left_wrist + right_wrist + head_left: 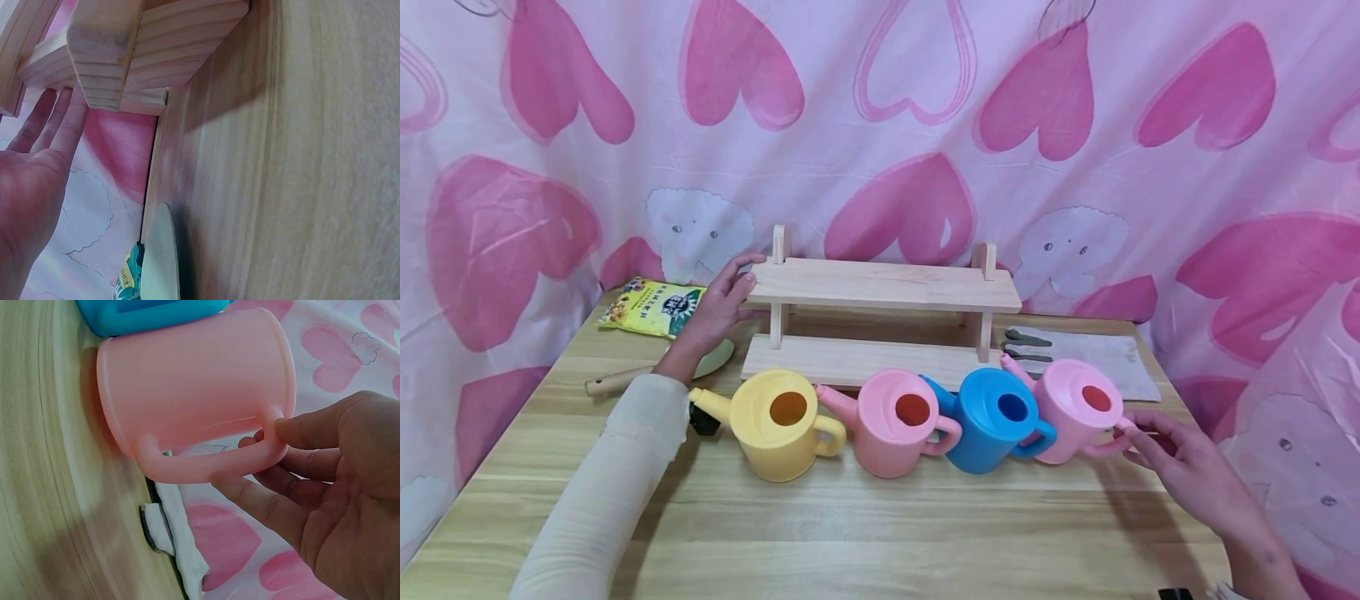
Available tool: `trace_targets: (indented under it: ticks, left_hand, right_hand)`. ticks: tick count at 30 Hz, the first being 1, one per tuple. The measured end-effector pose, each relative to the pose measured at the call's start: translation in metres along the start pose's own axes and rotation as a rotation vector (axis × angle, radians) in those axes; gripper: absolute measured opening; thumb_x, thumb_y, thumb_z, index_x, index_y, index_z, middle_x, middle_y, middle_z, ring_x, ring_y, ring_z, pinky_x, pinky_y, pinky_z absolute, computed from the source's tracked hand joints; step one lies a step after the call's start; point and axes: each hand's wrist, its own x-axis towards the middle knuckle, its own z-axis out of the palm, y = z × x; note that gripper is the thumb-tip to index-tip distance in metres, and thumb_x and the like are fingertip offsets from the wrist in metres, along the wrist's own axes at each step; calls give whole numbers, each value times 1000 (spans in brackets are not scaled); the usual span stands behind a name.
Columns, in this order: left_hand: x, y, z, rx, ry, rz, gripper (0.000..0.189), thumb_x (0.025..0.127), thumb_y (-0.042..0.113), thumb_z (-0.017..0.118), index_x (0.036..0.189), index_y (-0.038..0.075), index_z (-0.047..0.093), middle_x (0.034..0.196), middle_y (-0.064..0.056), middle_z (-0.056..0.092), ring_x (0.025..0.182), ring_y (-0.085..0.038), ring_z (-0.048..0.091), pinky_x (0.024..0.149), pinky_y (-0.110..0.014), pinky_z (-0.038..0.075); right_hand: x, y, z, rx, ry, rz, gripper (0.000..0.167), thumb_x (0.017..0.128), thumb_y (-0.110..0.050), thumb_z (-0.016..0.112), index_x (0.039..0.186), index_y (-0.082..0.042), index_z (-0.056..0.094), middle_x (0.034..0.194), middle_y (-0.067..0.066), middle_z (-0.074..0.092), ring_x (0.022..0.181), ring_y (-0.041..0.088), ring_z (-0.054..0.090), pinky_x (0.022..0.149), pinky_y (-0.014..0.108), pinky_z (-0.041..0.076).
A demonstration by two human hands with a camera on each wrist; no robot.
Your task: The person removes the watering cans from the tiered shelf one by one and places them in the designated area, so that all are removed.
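My right hand [1195,475] holds the handle of the rightmost pink watering can [1071,408], thumb near its top and fingers around it. In the right wrist view, that pink watering can [200,381] stands beside the blue one. At the left end of a two-tier wooden shelf [887,283], my left hand [718,300] touches the upper board. The left wrist view shows its fingers [69,128] extended straight against the wood. A yellow watering can [775,437], another pink watering can [887,442] and a blue watering can [988,433] stand in a row before the shelf.
Behind the left arm lie a yellow-green packet [651,308] and a round pale green object [715,358], with a wooden handle [617,382] nearby. Right of the shelf, dark green tools [1028,337] lie by a white cloth [1105,362]. A heart-patterned curtain [910,67] hangs behind the table.
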Motion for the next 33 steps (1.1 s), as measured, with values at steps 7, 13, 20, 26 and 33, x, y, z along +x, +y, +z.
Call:
trace_targets:
  ticks: [7, 13, 20, 26, 33]
  left_hand:
    - [0, 0, 0, -2, 1, -4, 49, 111, 41, 43, 156, 22, 38, 157, -18, 35, 128, -36, 50, 97, -61, 49]
    - [0, 0, 1, 8, 7, -4, 49, 111, 40, 42, 156, 21, 37, 157, -18, 35, 129, -37, 50, 97, -61, 49]
    - [0, 1, 0, 11, 7, -2, 51, 111, 40, 42, 157, 19, 35, 158, -17, 35, 129, -38, 51, 97, -62, 48]
    - [0, 0, 0, 13, 8, -5, 49, 111, 40, 42, 157, 22, 37, 158, -17, 35, 130, -39, 50, 98, -61, 48]
    - [-1, 0, 0, 27, 19, -17, 49, 111, 42, 43, 156, 23, 38, 158, -15, 35, 130, -40, 50, 97, -58, 51]
  right_hand:
    - [-3, 5, 2, 6, -35, 45, 34, 107, -21, 59, 131, 2, 64, 122, 19, 65, 96, -4, 61, 73, 18, 57]
    - [-5, 8, 6, 47, -21, 43, 31, 106, -13, 59, 130, 7, 62, 112, 20, 68, 88, 4, 68, 71, 18, 57]
    - [-6, 10, 7, 37, -21, 52, 33, 106, -11, 60, 132, 8, 60, 112, 18, 69, 88, 2, 67, 71, 15, 55]
    - [-5, 13, 6, 70, -51, 55, 35, 106, -12, 59, 134, 9, 58, 116, 20, 67, 90, 3, 67, 72, 18, 57]
    - [-1, 12, 2, 53, -79, 3, 41, 106, -17, 60, 141, 4, 55, 128, 21, 62, 100, -3, 62, 77, 14, 54]
